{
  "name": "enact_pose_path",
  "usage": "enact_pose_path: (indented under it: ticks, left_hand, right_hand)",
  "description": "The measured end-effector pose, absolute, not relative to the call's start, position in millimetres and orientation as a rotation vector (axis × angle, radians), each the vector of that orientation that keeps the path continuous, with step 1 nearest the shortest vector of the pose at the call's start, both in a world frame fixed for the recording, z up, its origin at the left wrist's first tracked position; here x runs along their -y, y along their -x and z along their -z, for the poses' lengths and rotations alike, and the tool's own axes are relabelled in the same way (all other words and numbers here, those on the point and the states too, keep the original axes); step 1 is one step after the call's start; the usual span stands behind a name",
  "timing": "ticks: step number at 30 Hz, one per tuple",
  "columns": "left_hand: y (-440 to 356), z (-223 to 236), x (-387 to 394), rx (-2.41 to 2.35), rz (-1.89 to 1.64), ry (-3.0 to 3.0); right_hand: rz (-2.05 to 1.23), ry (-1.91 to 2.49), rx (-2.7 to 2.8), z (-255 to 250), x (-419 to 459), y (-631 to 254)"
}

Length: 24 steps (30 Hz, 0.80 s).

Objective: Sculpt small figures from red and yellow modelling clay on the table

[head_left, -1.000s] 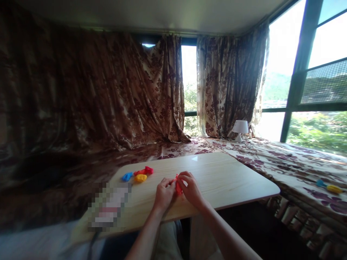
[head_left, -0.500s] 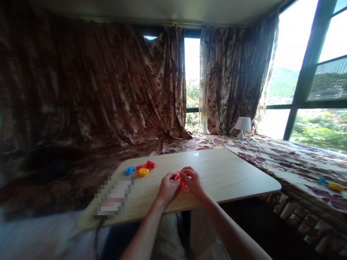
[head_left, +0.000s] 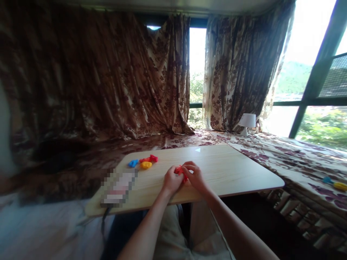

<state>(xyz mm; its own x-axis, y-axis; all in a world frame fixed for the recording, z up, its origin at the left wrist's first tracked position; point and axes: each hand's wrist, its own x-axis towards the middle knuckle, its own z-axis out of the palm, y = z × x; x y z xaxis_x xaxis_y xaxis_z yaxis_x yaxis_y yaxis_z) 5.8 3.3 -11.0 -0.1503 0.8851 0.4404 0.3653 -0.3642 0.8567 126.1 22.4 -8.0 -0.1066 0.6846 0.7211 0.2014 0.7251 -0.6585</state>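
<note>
evidently the crumpled red piece (head_left: 185,179) is shared by both hands, just above the near half of the pale table (head_left: 233,175): it lies toward three o'clock from the left hand (head_left: 173,179) and toward nine o'clock from the right hand (head_left: 195,177), with neither hand nearer, since both touch it. the left thumb and fingers are drawn in narrow around it, and the right thumb and forefinger seem pinched on it too, though the exact grip is partly hidden. what shows of the red slants roughly from eleven o'clock to five, but the fingers cover so much that its true long axis cannot be told. at ten o'clock from the hands, well apart, a blue piece (head_left: 133,163), a yellow piece (head_left: 146,165) and some more red (head_left: 153,158) lie close together. near nine o'clock, a pixelated object (head_left: 119,188) rests by the table's left edge, a dark cable (head_left: 103,220) hanging from it. a white lamp (head_left: 248,120) stands beyond the table between one and two o'clock, and a yellow item (head_left: 340,186) lies on the floral cover (head_left: 273,153) at three. only the person's own fingers crowd the red piece.
</note>
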Motion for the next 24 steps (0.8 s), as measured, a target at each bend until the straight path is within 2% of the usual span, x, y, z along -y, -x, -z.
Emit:
enact_pose_path:
  ticks: [8, 24]
  left_hand:
    - [0.2, 6.8, -4.7, -1.478, -1.586, -1.698]
    - [-0.8, 5.2, -2.0, -1.413, -1.565, -1.646]
  right_hand:
    - [-0.266, 0.653, 1.797, 12.8, -23.9, -124.0]
    - [-0.127, 0.726, 1.896, 7.5, -14.3, -124.8]
